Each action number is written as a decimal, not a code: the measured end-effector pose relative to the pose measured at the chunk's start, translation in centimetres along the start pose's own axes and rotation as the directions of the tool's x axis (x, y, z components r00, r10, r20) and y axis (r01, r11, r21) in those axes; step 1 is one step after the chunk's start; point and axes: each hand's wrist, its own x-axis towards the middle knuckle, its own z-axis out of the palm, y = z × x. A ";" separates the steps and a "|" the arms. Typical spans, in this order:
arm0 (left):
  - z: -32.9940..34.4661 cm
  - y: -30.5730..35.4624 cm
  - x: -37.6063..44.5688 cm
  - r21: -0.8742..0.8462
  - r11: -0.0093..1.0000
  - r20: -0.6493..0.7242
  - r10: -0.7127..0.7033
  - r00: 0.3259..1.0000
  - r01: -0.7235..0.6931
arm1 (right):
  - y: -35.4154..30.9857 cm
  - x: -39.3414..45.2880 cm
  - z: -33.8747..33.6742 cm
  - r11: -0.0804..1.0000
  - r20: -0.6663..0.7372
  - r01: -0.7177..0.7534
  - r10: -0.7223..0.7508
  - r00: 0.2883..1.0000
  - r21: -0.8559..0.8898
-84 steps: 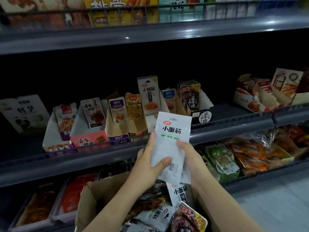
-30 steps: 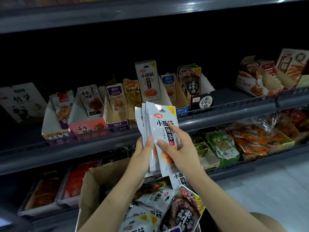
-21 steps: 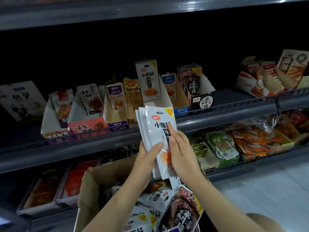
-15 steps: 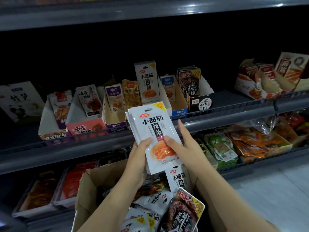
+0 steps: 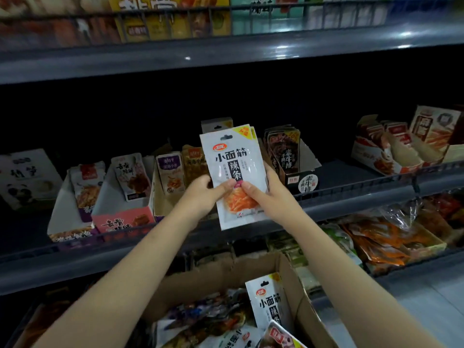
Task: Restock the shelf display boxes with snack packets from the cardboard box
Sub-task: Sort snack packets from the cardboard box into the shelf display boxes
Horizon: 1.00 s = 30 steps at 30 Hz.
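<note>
Snack packets [image 5: 234, 177], a small stack of them, are held up between both hands in front of the middle shelf [image 5: 351, 204]. Both forearms are stretched forward and upward from the lower corners of the view. The left hand [image 5: 203, 195] is curled round the left edge of the stack, its thumb pressed on the front face. The right hand [image 5: 270, 197] grips the right edge, thumb on the front and fingers wrapped behind. The two thumbs nearly meet at the middle of the front packet.

The stack is held upright, its long axis vertical and tilted slightly to the left at the top, with the printed face turned toward the camera. The front packet is white, with a red oval logo, black characters, a yellow corner mark and a picture of orange strips low down. Edges of further packets show behind its right side.

Just beyond the hands, display boxes [image 5: 125, 209] are lined up on the shelf. Below the forearms, a cardboard box [image 5: 218, 275] stands open, with more packets inside.
</note>
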 end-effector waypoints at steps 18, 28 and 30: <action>-1.4 -0.3 14.9 -0.124 0.954 -0.223 0.242 0.944 -0.274 | 1.9 17.1 -0.2 0.970 0.079 -0.094 0.078 0.994 0.225; -2.1 -1.3 15.1 0.031 0.949 -0.233 0.312 0.921 -0.314 | 2.1 17.9 0.3 0.991 0.069 -0.029 0.021 0.997 0.132; -2.3 -1.5 14.9 0.053 0.955 -0.203 0.298 0.933 -0.293 | 2.2 17.7 0.7 0.994 0.060 -0.007 0.000 0.998 0.111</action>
